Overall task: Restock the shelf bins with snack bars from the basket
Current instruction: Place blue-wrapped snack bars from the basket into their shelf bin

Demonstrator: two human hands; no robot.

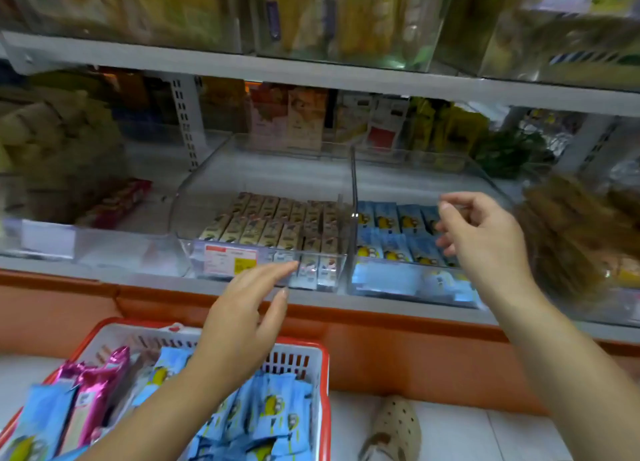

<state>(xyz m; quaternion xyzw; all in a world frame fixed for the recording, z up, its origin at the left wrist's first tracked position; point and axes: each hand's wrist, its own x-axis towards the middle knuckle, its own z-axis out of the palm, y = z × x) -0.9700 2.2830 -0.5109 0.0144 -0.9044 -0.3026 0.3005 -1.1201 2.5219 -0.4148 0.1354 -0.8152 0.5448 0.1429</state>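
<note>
A red and white basket (320, 374) at the lower left holds several light blue snack bars (273, 415) and pink ones (93, 394). On the shelf, a clear bin (263, 263) holds rows of brown bars (273, 221), and the clear bin (412, 287) to its right holds light blue bars (391, 232). My left hand (242, 325) hovers over the basket's far rim, fingers straight, holding nothing. My right hand (485, 242) is raised over the blue-bar bin with fingers loosely curled and empty.
A clear divider (353, 197) separates the two bins. An orange shelf edge (381, 322) runs below them. More packaged snacks fill the upper shelf and both sides. A beige perforated shoe (394, 429) rests on the tiled floor beside the basket.
</note>
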